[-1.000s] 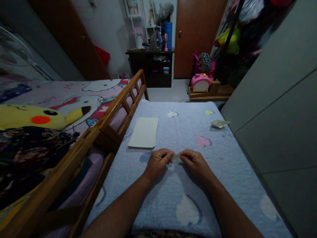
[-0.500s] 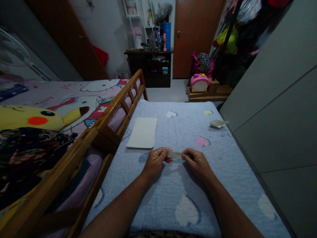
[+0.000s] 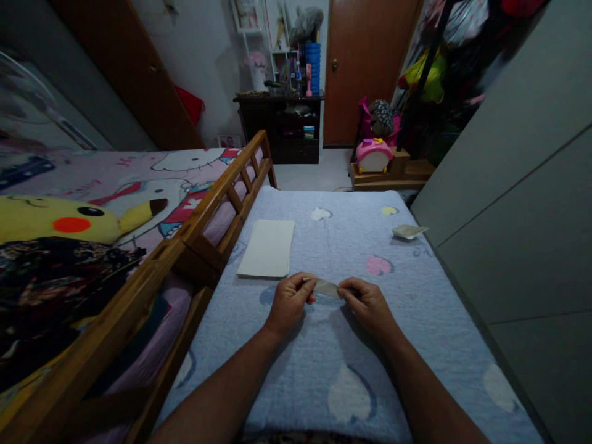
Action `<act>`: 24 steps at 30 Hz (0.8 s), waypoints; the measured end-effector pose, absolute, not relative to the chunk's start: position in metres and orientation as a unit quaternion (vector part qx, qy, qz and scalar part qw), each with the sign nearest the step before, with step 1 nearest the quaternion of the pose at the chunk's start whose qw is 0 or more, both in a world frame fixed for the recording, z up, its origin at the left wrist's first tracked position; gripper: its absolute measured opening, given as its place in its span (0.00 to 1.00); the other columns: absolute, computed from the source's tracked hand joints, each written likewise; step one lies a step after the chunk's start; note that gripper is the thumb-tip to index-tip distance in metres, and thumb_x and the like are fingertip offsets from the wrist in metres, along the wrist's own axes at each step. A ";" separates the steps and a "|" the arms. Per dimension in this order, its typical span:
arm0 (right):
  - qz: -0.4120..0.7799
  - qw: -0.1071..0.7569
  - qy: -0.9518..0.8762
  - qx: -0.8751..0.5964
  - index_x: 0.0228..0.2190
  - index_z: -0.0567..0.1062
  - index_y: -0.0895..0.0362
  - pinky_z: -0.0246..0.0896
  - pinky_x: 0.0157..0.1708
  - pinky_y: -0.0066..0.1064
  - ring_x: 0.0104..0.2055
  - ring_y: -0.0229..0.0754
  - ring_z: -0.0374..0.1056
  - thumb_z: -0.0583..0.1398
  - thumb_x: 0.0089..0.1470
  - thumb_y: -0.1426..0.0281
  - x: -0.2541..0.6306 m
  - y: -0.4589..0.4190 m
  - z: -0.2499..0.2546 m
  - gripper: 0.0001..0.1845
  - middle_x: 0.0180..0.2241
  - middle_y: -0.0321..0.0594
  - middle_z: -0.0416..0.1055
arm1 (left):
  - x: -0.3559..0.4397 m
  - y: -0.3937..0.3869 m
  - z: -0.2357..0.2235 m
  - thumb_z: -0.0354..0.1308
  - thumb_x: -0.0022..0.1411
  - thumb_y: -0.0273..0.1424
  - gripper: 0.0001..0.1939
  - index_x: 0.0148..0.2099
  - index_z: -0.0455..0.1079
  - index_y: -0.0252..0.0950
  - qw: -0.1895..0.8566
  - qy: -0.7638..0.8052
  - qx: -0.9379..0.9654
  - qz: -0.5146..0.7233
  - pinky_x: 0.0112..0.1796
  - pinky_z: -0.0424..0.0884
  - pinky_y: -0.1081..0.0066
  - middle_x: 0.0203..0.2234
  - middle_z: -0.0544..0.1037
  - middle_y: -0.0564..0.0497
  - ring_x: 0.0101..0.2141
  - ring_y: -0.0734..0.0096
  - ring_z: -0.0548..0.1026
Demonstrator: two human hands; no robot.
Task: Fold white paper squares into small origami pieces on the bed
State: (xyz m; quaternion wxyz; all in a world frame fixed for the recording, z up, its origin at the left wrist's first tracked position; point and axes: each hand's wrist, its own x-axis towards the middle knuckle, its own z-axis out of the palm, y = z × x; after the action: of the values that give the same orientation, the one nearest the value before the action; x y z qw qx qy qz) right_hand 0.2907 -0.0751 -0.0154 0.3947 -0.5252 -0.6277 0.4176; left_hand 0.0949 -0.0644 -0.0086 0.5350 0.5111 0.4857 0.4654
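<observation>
A small folded piece of paper (image 3: 326, 288), pale and narrow, spans the gap between my two hands above the bed. My left hand (image 3: 291, 299) pinches its left end between thumb and fingers. At the other end, my right hand (image 3: 365, 300) grips the paper with thumb and fingertips. A stack of white paper (image 3: 267, 248) lies flat beyond my left hand. Off to the far right rests a folded paper piece (image 3: 409, 232), its edges raised from the sheet.
The blue bedsheet (image 3: 351, 333) with heart prints lies under my hands. A wooden bed rail (image 3: 222, 185) runs along the left, with a yellow plush toy (image 3: 55, 219) behind it. A grey cabinet (image 3: 522, 203) borders the right. A dark dresser (image 3: 280, 129) stands ahead.
The paper between my hands now bows and tilts, sloping down to the right; before it was straighter. Both hands have barely moved.
</observation>
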 end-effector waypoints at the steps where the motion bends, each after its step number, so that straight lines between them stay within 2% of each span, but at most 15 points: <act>1: 0.420 0.395 -0.625 -0.526 0.28 0.77 0.56 0.58 0.31 0.29 0.28 0.39 0.66 0.58 0.54 0.66 0.291 -0.075 -0.016 0.09 0.25 0.35 0.72 | 0.096 -0.064 -0.009 0.61 0.59 0.39 0.12 0.34 0.75 0.34 0.540 0.487 0.504 0.467 0.26 0.65 0.76 0.19 0.71 0.56 0.21 0.76 0.69; 7: 0.450 0.412 -0.592 -0.527 0.31 0.74 0.56 0.57 0.27 0.27 0.27 0.37 0.64 0.61 0.53 0.64 0.291 -0.077 -0.017 0.08 0.27 0.34 0.70 | 0.103 -0.063 -0.016 0.67 0.52 0.36 0.16 0.41 0.71 0.36 0.611 0.447 0.419 0.501 0.31 0.70 0.75 0.30 0.75 0.54 0.27 0.74 0.74; 11: 0.550 0.406 -0.561 -0.467 0.32 0.74 0.57 0.59 0.26 0.27 0.27 0.37 0.64 0.63 0.52 0.59 0.289 -0.079 -0.009 0.13 0.26 0.34 0.69 | 0.104 -0.062 -0.015 0.64 0.56 0.35 0.10 0.37 0.71 0.35 0.629 0.420 0.430 0.493 0.32 0.68 0.76 0.27 0.73 0.54 0.28 0.75 0.71; 16: 0.661 0.403 -0.471 -0.422 0.34 0.72 0.57 0.64 0.25 0.30 0.25 0.39 0.67 0.57 0.58 0.53 0.287 -0.082 -0.002 0.19 0.27 0.39 0.73 | 0.101 -0.062 -0.012 0.64 0.57 0.36 0.11 0.38 0.72 0.34 0.648 0.411 0.439 0.467 0.34 0.67 0.74 0.29 0.75 0.52 0.29 0.74 0.71; 20: 0.686 0.399 -0.428 -0.432 0.32 0.69 0.56 0.58 0.22 0.27 0.21 0.36 0.64 0.62 0.53 0.55 0.284 -0.083 -0.004 0.17 0.23 0.34 0.71 | 0.102 -0.065 -0.011 0.65 0.56 0.38 0.13 0.38 0.73 0.34 0.658 0.408 0.441 0.454 0.34 0.67 0.73 0.29 0.74 0.52 0.30 0.73 0.71; 24: 0.675 0.401 -0.442 -0.435 0.29 0.69 0.56 0.52 0.22 0.24 0.22 0.33 0.60 0.66 0.50 0.58 0.281 -0.083 -0.005 0.16 0.22 0.30 0.66 | 0.103 -0.066 -0.015 0.67 0.54 0.37 0.17 0.45 0.71 0.37 0.675 0.412 0.415 0.449 0.37 0.67 0.73 0.35 0.75 0.51 0.33 0.73 0.72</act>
State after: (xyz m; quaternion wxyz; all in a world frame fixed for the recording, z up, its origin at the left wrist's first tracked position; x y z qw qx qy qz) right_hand 0.2809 -0.0832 -0.0046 0.4010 -0.4347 -0.4416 0.6747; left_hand 0.1032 -0.0664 -0.0148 0.6754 0.4147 0.4122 0.4494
